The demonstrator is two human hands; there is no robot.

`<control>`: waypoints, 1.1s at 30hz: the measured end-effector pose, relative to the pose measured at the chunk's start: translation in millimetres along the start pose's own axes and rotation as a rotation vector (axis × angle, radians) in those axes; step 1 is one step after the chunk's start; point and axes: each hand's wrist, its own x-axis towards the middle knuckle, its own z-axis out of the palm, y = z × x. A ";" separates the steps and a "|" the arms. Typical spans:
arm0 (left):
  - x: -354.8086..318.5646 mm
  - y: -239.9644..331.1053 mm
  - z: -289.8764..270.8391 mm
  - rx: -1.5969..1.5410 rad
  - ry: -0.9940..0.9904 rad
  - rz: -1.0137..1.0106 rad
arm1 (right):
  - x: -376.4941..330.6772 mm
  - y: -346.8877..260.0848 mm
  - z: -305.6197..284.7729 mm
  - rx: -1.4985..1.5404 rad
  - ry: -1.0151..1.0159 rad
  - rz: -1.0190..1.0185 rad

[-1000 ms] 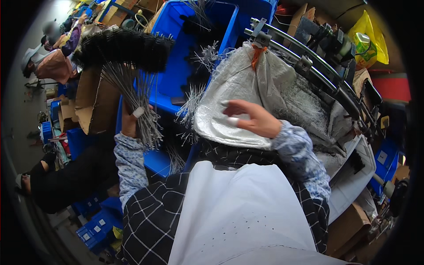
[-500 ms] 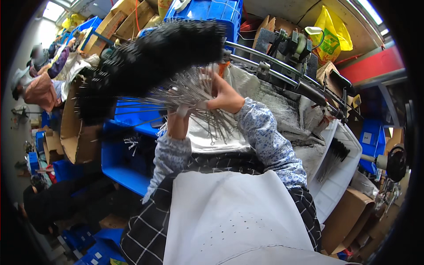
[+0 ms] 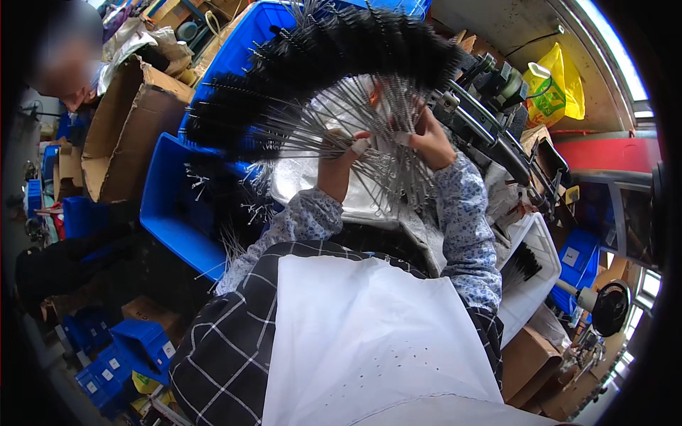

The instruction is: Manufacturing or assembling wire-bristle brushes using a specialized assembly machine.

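A large fan of twisted-wire brushes (image 3: pixel 355 53) with black bristles spreads in front of me, bristles outward and wire stems toward me. My left hand (image 3: pixel 337 170) grips part of the stems, its thumb lying across them. My right hand (image 3: pixel 432 144) is closed around the stems on the right side, near the left one. Small loops show at the stem ends, which hang below my hands. More brushes lie in the blue bin (image 3: pixel 167 213) to the left, partly hidden by my left arm.
A machine with metal rods (image 3: pixel 490 131) stands at the upper right, near a yellow bag (image 3: pixel 561 89). At right, a white tub (image 3: pixel 536 287) holds more black brushes. An open cardboard box (image 3: pixel 131 135) is at left, with a person (image 3: pixel 71 53) beyond it.
My hands and the brushes have shifted right. The fan has spread wider and now shows sharper. More brushes show in the blue bin, and a person appears closer at upper left.
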 end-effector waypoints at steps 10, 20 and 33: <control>-22.2 -47.7 -10.2 -0.317 0.086 -0.412 | -40.8 23.8 -19.5 -0.547 0.055 0.015; -55.4 -14.1 -89.9 -0.331 -0.284 -0.841 | -80.3 83.0 -4.3 -1.202 0.092 -0.132; 44.9 80.9 -215.9 0.827 0.248 -0.325 | -71.5 97.3 3.1 -0.551 0.150 0.051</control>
